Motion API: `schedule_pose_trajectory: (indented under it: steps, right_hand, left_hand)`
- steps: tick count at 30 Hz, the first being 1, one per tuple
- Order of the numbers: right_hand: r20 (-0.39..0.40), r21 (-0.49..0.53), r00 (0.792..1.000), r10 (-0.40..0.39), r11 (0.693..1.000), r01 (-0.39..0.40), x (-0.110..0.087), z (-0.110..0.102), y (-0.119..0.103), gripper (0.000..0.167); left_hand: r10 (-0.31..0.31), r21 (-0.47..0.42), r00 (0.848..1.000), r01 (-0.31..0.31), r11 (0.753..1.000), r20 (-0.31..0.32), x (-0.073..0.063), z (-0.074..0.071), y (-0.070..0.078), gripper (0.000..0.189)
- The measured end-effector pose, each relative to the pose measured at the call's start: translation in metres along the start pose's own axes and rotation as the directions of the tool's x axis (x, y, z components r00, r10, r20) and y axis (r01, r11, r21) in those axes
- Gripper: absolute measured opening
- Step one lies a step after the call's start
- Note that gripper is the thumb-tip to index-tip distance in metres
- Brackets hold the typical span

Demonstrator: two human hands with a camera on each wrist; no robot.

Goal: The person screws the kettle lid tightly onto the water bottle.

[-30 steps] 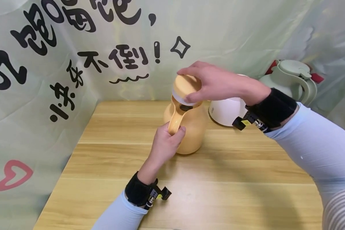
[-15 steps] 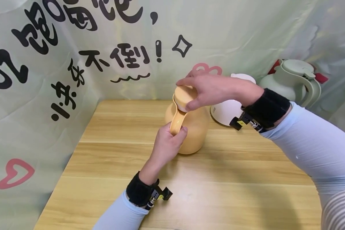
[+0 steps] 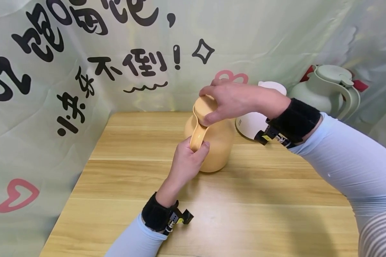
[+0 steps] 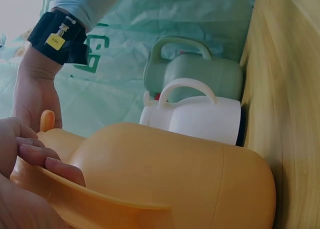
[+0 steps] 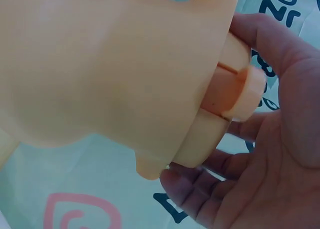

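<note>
A pale orange thermos jug (image 3: 217,151) stands upright on the wooden table. My left hand (image 3: 187,159) grips its handle (image 3: 197,136), thumb along the near side. Over the mouth, my right hand (image 3: 236,100) holds the round orange lid (image 3: 203,107) by its edge, between thumb and fingers. The lid sits down inside the jug's neck, its top showing above the rim. In the right wrist view, a small tab (image 5: 250,94) sticks out from the lid (image 5: 197,144), near the palm. The left wrist view shows the jug's smooth body (image 4: 165,164) close up.
A white jug (image 3: 251,125) stands just behind and right of the orange one, partly hidden by the right forearm. Farther right is a pale green jug (image 3: 320,91). A printed cloth (image 3: 141,100) hangs along the table's back and left edges.
The right hand has lowered the lid into the jug's neck; its white lower part, visible earlier, is now hidden. The left hand has kept its grip on the handle.
</note>
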State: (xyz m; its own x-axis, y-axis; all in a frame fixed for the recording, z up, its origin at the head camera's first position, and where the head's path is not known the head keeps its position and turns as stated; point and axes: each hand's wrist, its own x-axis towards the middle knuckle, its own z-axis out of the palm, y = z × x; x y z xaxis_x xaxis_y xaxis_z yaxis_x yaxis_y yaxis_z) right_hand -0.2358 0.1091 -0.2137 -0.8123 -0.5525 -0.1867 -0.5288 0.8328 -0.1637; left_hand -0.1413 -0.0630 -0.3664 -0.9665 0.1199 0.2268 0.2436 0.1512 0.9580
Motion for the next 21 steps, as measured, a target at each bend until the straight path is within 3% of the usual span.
schedule_pose_trajectory:
  steps: [4, 8, 12, 17, 21]
  right_hand:
    - [-0.020, -0.042, 0.998, 0.051, 0.998, -0.052, 0.001, -0.001, -0.004, 0.085]
    - [-0.011, -0.075, 0.995, 0.096, 0.992, -0.096, 0.001, -0.004, -0.006, 0.100]
    - [0.027, -0.060, 0.997, 0.072, 0.996, -0.070, -0.002, -0.011, -0.006, 0.107]
    - [0.056, -0.030, 0.998, -0.014, 0.999, 0.016, -0.008, -0.018, -0.006, 0.078]
    - [0.054, -0.061, 0.998, -0.026, 0.998, 0.029, -0.007, -0.020, -0.009, 0.055]
  left_hand:
    - [0.005, 0.005, 1.000, -0.005, 1.000, 0.000, 0.001, 0.000, 0.000, 0.029]
    - [0.012, 0.006, 1.000, -0.012, 1.000, 0.004, 0.001, 0.001, 0.001, 0.029]
    - [0.012, 0.013, 1.000, -0.012, 1.000, 0.001, 0.001, 0.001, 0.001, 0.029]
    - [0.012, 0.012, 1.000, -0.012, 1.000, 0.003, 0.000, 0.001, -0.001, 0.028]
    - [0.013, 0.014, 1.000, -0.013, 1.000, -0.004, 0.000, 0.001, -0.001, 0.026]
